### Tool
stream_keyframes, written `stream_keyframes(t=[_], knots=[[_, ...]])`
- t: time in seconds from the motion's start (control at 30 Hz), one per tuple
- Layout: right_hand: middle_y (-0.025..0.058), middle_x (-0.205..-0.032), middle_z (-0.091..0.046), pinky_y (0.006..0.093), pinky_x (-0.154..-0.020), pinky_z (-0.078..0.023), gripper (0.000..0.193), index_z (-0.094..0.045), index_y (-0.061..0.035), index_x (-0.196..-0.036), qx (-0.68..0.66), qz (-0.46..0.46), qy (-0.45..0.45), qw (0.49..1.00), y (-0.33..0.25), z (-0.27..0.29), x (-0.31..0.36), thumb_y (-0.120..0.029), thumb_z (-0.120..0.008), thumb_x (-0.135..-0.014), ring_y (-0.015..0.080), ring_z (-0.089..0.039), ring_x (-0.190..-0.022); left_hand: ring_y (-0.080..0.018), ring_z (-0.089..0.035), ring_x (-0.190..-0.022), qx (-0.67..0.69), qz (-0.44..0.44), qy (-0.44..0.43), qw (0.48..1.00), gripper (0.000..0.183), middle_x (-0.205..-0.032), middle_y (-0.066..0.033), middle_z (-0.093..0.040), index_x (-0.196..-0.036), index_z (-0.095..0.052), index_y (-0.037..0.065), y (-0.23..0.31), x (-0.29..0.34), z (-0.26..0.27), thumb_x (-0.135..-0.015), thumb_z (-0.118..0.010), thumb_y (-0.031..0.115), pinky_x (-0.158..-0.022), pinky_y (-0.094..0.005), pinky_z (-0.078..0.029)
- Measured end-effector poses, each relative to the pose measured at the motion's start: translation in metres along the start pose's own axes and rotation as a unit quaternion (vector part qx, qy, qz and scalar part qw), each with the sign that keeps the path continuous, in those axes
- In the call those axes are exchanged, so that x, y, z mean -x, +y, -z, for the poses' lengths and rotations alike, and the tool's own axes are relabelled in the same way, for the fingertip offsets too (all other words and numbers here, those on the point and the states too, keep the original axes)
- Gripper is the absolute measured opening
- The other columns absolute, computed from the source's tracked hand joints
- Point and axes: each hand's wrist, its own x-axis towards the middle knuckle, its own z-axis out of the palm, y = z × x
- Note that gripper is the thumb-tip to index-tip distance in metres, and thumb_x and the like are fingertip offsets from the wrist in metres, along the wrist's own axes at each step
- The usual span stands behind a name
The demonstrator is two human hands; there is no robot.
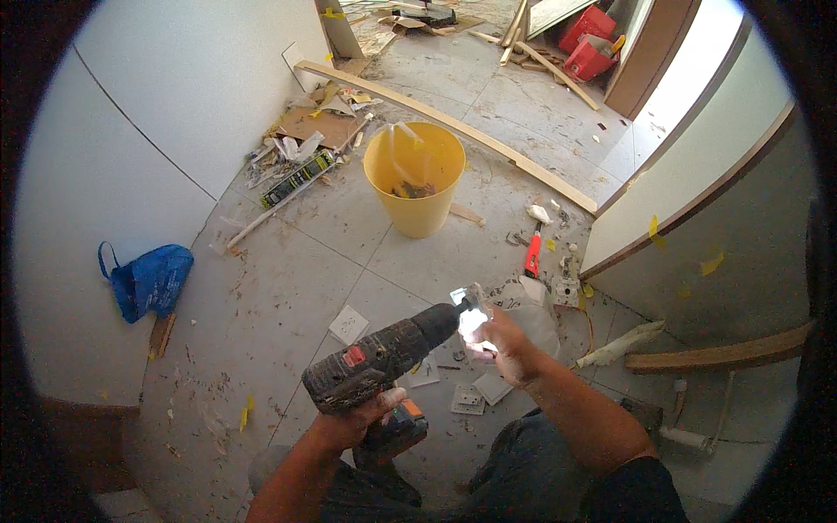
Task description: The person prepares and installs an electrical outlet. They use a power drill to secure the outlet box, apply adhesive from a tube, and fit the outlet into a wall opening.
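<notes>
A grey tiled floor (305, 288) is spreading through a littered room, and a yellow bucket (414, 209) is standing upright on it, with some pieces lying inside. Nearest, on the person's side of the bucket, the left hand (362, 420) is wrapping firmly around the grip of a dusty dark drill (375, 359), the fingers closing on it. The drill is lying directly in that hand, its body sitting above the fist, its battery below, and its chuck pointing away toward the right hand (513, 350). That hand, nearer than the bucket and to its right, is curling closed around a bright white piece (475, 324), which is sitting at its fingers, right by the chuck's tip; glare is hiding whether the two are touching. Under and around the hands, nearer than the bucket, several square white plates (349, 324) are lying on the floor. Right of the bucket and slightly nearer, a red-handled tool (533, 254) is resting among small scraps. Well to the left of the bucket, a blue bag (153, 281) is slumping against the wall (131, 166). Just left of the bucket, a black and green tube (296, 179) is lying amid rubbish. Beyond the bucket, a long wooden strip (436, 116) is running diagonally across the tiles, and farther off to the right, red containers (588, 52) are standing near loose timber.
</notes>
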Motion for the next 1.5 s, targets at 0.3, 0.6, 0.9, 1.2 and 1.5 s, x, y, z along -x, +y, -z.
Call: stream_keyframes(t=[0.3,0.6,0.9,1.2,1.5], knots=[[-0.0023,-0.09,-0.053,0.0258,-0.059,-0.035,0.035,-0.057,-0.0123,-0.115,-0.021,0.027,0.009,0.999,-0.003,-0.006,0.005,-0.018,-0.065,-0.082,0.0089,-0.048,-0.074,-0.0095,-0.055,-0.059,0.085,0.045,-0.035,0.995,0.018,-0.072,0.001,-0.059,-0.095,-0.063,0.008,-0.013,-0.004,0.008,-0.091,-0.077,0.018,-0.055,-0.0294,-0.045],[0.0004,-0.099,-0.059,0.0273,-0.067,-0.041,0.044,-0.057,-0.0105,-0.124,-0.013,0.022,-0.014,1.0,-0.004,-0.001,0.005,-0.018,-0.066,-0.081,0.0108,-0.053,-0.083,-0.0095,-0.055,-0.059,0.114,0.021,-0.048,0.992,0.017,-0.071,0.001,-0.058,-0.094,-0.061,0.008,-0.014,-0.005,0.008,-0.092,-0.076,0.015,-0.055,-0.0289,-0.045],[-0.0005,-0.097,-0.058,0.0266,-0.066,-0.04,0.047,-0.055,-0.0109,-0.126,0.006,0.018,-0.029,0.999,-0.002,0.011,0.001,-0.018,-0.066,-0.081,0.0102,-0.052,-0.082,-0.0089,-0.054,-0.059,0.053,-0.005,-0.021,0.998,0.017,-0.07,0.0009,-0.058,-0.093,-0.061,0.008,-0.002,-0.002,0.002,-0.092,-0.076,0.016,-0.054,-0.0282,-0.044],[0.0016,-0.105,-0.061,0.0286,-0.077,-0.045,0.049,-0.054,-0.0106,-0.127,-0.012,0.016,-0.038,0.999,-0.004,0.009,0.002,-0.017,-0.068,-0.081,0.0132,-0.057,-0.092,-0.0092,-0.054,-0.058,0.07,0.001,-0.032,0.997,0.017,-0.068,0.0017,-0.057,-0.088,-0.062,0.01,-0.005,-0.002,0.005,-0.092,-0.076,0.018,-0.054,-0.0285,-0.043],[-0.0012,-0.098,-0.058,0.0272,-0.07,-0.04,0.049,-0.055,-0.0107,-0.126,0.048,0.015,-0.001,0.999,-0.011,-0.001,0.007,-0.018,-0.063,-0.079,0.0104,-0.051,-0.084,-0.0092,-0.053,-0.057,0.066,0.018,-0.022,0.997,0.017,-0.068,0.0022,-0.057,-0.085,-0.06,0.011,-0.005,-0.003,0.008,-0.091,-0.076,0.015,-0.054,-0.0293,-0.043]])
